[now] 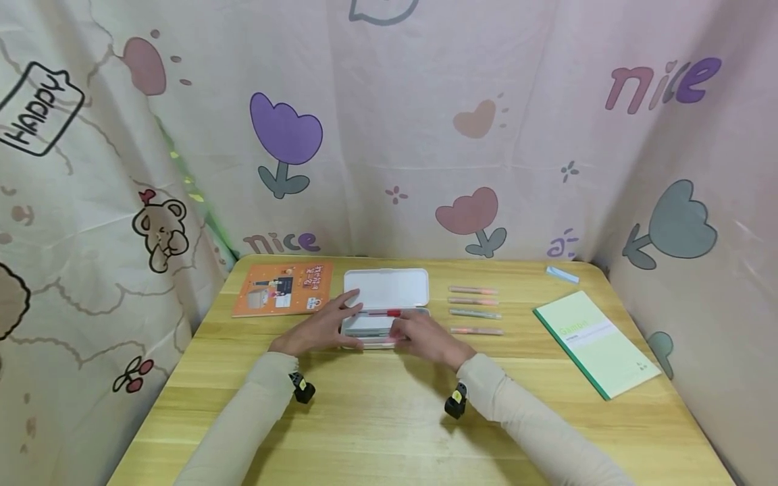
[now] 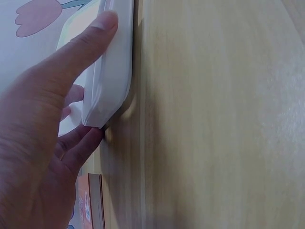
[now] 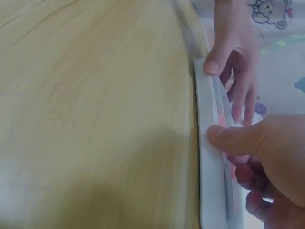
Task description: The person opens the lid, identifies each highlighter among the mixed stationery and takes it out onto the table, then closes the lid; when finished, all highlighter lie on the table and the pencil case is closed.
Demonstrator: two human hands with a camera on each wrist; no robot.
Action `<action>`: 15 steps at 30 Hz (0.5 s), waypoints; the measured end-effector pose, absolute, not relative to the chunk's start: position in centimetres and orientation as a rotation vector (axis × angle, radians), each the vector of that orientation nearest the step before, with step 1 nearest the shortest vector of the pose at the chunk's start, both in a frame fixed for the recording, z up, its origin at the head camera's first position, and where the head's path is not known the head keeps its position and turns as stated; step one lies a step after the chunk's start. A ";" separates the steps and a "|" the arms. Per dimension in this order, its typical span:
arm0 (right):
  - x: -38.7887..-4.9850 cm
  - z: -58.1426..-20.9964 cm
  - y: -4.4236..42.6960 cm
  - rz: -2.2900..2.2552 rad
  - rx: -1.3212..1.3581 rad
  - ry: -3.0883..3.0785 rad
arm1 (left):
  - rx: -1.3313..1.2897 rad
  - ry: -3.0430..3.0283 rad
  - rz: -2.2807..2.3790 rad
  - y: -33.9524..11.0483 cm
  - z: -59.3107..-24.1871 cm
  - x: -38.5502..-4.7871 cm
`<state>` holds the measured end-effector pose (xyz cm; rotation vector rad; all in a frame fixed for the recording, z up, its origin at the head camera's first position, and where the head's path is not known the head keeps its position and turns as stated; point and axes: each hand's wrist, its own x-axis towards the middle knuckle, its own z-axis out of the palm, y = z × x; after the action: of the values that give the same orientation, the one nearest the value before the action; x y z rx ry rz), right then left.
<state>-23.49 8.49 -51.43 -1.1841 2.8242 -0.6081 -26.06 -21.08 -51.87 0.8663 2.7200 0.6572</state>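
Spread left fingers (image 2: 85, 149) and curled right fingers (image 3: 250, 179) touch the case (image 2: 115, 71).

– what does the case (image 2: 116, 71) look made of?
– smooth plastic, with a soft sheen.
– and the tabletop (image 1: 395, 425)?
– wood-grained, with a slight gloss; the curtain (image 1: 389, 135) looks like matt cloth, the notebook (image 1: 595, 344) smooth paper.

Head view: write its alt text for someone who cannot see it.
A person's left grip holds the left end of an open white pen case; the right grip is over its right end. An orange book lies left of the case, four pens and a pale green notebook right.
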 end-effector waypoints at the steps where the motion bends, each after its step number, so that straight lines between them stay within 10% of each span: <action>1: -23.5 -51.5 8.6 -0.629 -1.188 2.830 | 0.868 2.721 0.654 -21.1 -51.8 -26.1; 15: -23.4 -51.0 15.1 -0.860 -0.985 3.013 | 0.870 2.727 0.644 -21.2 -51.8 -26.1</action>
<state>-23.42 15.06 -50.98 -0.9850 3.0127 -0.8597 -26.09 -21.24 -51.84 0.8699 2.7267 0.6445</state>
